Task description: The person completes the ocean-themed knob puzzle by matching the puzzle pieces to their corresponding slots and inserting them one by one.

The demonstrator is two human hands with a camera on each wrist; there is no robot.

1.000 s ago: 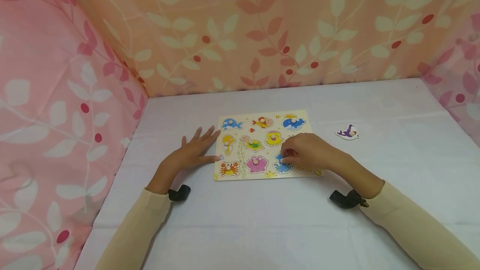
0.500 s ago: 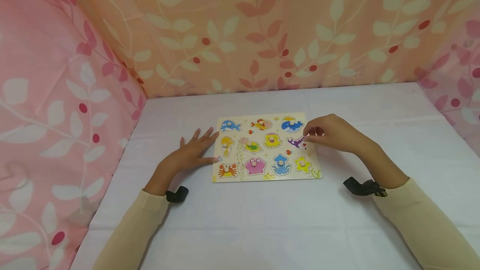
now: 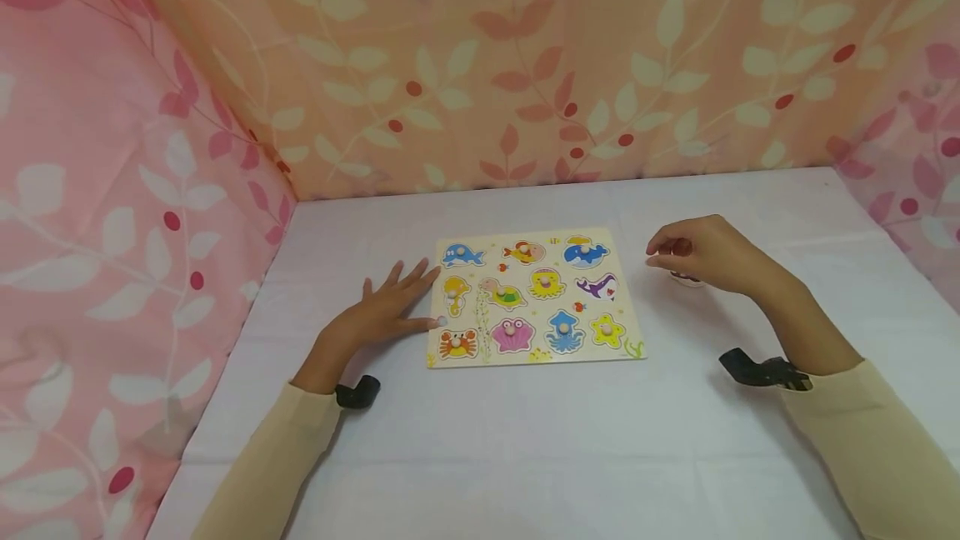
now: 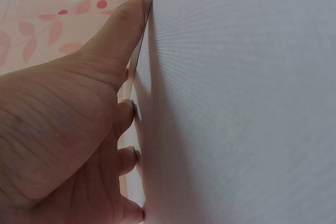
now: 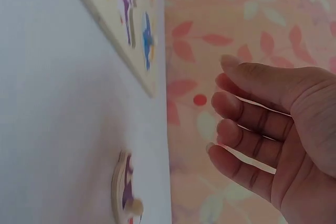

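Note:
A wooden peg puzzle board (image 3: 536, 313) lies flat on the white table, with knobbed sea-animal pieces in it. At its right side, a recess with a printed purple whale (image 3: 597, 287) shows no knob. My left hand (image 3: 382, 307) rests at the board's left edge, fingers spread, thumb tip on the corner area; the left wrist view shows the thumb (image 4: 118, 32) along that edge. To the right of the board, my right hand (image 3: 705, 252) hovers with loosely bent fingers and nothing held. Below it lies a loose purple whale piece (image 5: 125, 190) with a wooden knob, mostly hidden in the head view.
White cloth (image 3: 510, 448) covers the table. A leaf-patterned orange curtain (image 3: 525, 65) stands behind it, and pink curtains (image 3: 97, 232) hang at the sides. A black wrist mount (image 3: 761, 369) sits at each sleeve cuff.
My right hand has moved from the squid piece to the purple whale recess, then right, off the board, over the loose piece. The left hand stays in place.

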